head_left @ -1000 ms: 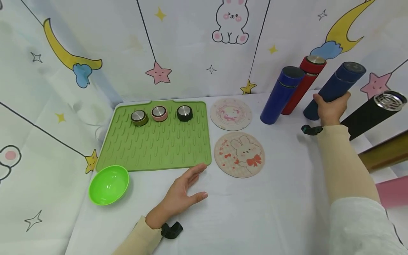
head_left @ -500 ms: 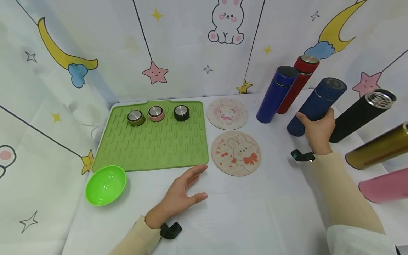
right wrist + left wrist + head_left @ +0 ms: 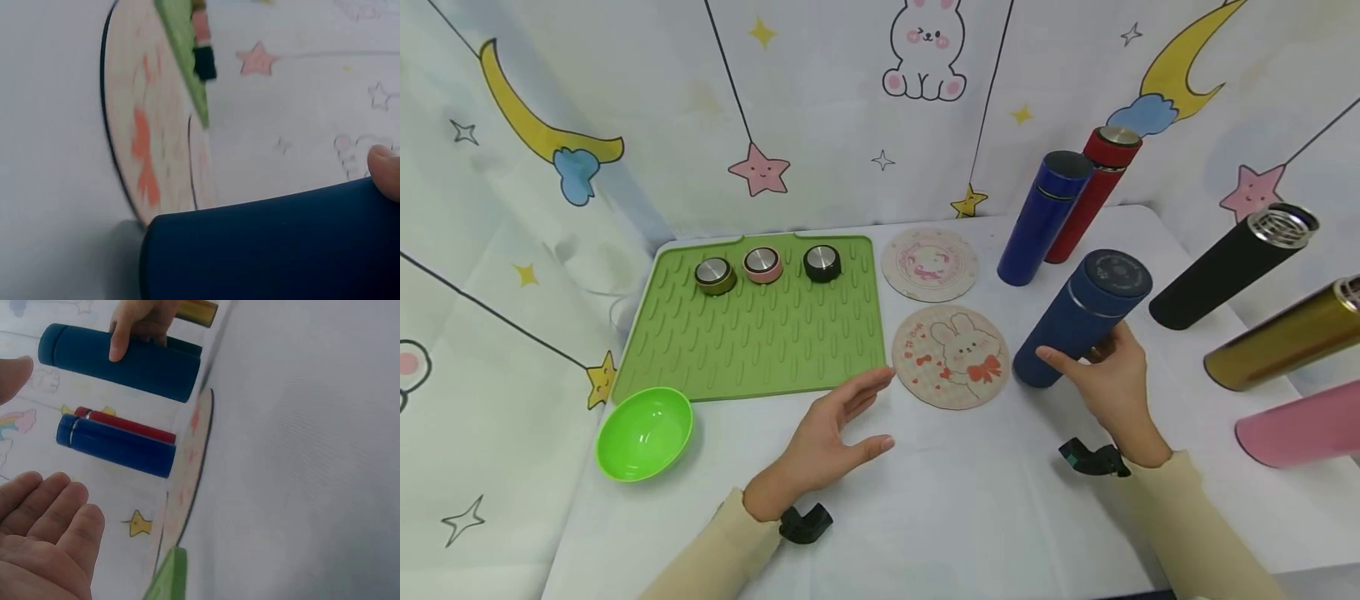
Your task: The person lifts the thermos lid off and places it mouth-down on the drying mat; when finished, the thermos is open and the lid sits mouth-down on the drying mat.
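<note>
A dark blue thermos bottle [image 3: 1063, 325] with its lid on is gripped around its body by my right hand [image 3: 1108, 387], thumb on the near side. Its base is close beside the rabbit coaster [image 3: 955, 357]. In the right wrist view the bottle [image 3: 275, 244] fills the lower part, with one fingertip [image 3: 384, 172] on it. My left hand [image 3: 827, 437] has its fingers extended and thumb apart, holding nothing, near the front corner of the green mat [image 3: 752, 342]. The left wrist view shows its open palm [image 3: 44, 544], with the dark blue bottle [image 3: 125, 365] beyond.
On the mat are an olive lid [image 3: 715, 276], a pink lid [image 3: 763, 265] and a black lid [image 3: 822, 263]. A green bowl [image 3: 643, 433] sits left, a pink-print coaster [image 3: 929, 264] behind. Blue [image 3: 1045, 221], red [image 3: 1093, 196], black [image 3: 1228, 267], gold [image 3: 1285, 337] and pink [image 3: 1300, 425] bottles stand right.
My right hand has carried the dark blue bottle left and toward me, from between the red and black bottles to beside the rabbit coaster. My left hand has barely moved.
</note>
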Demonstrator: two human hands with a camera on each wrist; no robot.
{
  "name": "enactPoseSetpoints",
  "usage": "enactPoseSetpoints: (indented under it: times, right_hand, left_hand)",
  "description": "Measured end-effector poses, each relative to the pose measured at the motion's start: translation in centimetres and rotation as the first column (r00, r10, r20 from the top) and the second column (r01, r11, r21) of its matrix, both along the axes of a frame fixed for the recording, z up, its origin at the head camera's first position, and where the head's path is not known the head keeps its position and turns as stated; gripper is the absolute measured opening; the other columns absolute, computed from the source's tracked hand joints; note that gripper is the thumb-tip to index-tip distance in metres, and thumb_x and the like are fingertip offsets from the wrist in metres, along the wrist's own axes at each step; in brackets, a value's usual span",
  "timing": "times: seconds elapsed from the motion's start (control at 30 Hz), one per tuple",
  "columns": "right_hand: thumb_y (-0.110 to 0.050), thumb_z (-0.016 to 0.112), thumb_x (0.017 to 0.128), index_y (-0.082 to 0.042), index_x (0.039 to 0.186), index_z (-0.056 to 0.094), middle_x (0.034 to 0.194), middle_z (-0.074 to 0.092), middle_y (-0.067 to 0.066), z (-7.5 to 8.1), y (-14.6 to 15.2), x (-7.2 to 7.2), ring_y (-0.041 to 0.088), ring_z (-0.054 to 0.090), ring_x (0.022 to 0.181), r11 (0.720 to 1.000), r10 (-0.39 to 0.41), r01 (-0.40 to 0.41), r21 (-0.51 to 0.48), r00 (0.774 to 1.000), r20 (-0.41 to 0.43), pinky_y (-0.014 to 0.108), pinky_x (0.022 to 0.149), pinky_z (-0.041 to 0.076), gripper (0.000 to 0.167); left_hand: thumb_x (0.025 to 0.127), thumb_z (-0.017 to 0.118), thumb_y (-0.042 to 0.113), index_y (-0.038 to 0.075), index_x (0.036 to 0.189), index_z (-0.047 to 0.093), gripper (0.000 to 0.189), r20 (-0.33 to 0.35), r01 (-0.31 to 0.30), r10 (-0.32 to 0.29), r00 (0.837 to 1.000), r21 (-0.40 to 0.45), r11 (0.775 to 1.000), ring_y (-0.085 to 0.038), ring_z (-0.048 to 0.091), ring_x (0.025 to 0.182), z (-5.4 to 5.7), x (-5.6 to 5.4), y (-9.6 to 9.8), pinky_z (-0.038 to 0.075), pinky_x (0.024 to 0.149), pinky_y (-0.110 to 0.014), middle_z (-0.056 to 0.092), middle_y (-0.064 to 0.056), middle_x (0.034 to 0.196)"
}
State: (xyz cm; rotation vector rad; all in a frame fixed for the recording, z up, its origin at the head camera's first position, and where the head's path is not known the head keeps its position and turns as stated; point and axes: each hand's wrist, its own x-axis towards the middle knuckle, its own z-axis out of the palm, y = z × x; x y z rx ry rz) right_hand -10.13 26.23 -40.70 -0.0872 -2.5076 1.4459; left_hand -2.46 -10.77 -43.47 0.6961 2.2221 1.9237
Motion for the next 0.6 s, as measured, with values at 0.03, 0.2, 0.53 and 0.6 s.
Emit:
enactPoseSetpoints:
  times: [0.03,0.2,0.53,0.6]
  right_hand:
    - [-0.016,0.091,0.081,-0.019,0.150,0.051,0.134,0.066,-0.006,0.1,-0.6,0.5,-0.010,0.063,0.106,0.999,0.034,-0.034,0.006,0.999,-0.015,0.004,0.089,0.051,0.080]
    - [0.001,0.091,0.075,-0.007,0.144,0.055,0.126,0.063,-0.025,0.4,-3.6,2.3,-0.010,0.065,0.109,0.978,0.199,-0.204,-0.036,0.974,-0.110,0.005,0.094,0.052,0.078]
    - [0.008,0.096,0.061,-0.002,0.136,0.062,0.131,0.065,-0.021,1.6,-7.5,2.7,-0.004,0.060,0.125,0.848,0.524,-0.526,0.060,0.817,-0.240,0.011,0.108,0.047,0.083]
    - [0.006,0.097,0.060,-0.005,0.137,0.063,0.132,0.068,-0.013,1.9,-7.9,2.5,-0.001,0.061,0.126,0.813,0.578,-0.574,0.099,0.772,-0.263,0.014,0.109,0.048,0.085]
  left_hand:
    - [0.090,0.081,0.007,0.013,0.157,0.042,0.078,-0.014,0.013,-0.012,1.000,0.011,1.000,-0.023,0.044,0.152,0.3,-0.2,0.3,0.039,0.124,-0.030,0.047,-0.008,0.163]
    - [0.090,0.079,0.002,0.010,0.160,0.037,0.082,-0.112,0.089,-0.082,0.990,0.062,0.994,-0.025,0.044,0.152,2.7,-1.5,1.9,0.039,0.125,-0.035,0.046,-0.010,0.163]
    - [0.074,0.086,-0.012,0.002,0.162,0.029,0.106,-0.338,0.211,-0.148,0.929,0.157,0.965,-0.030,0.037,0.156,9.3,-2.9,3.0,0.035,0.127,-0.046,0.039,-0.018,0.166]
    - [0.070,0.088,-0.011,-0.001,0.161,0.029,0.109,-0.383,0.244,-0.169,0.908,0.156,0.957,-0.033,0.038,0.155,10.2,-2.9,3.1,0.035,0.128,-0.047,0.038,-0.021,0.165]
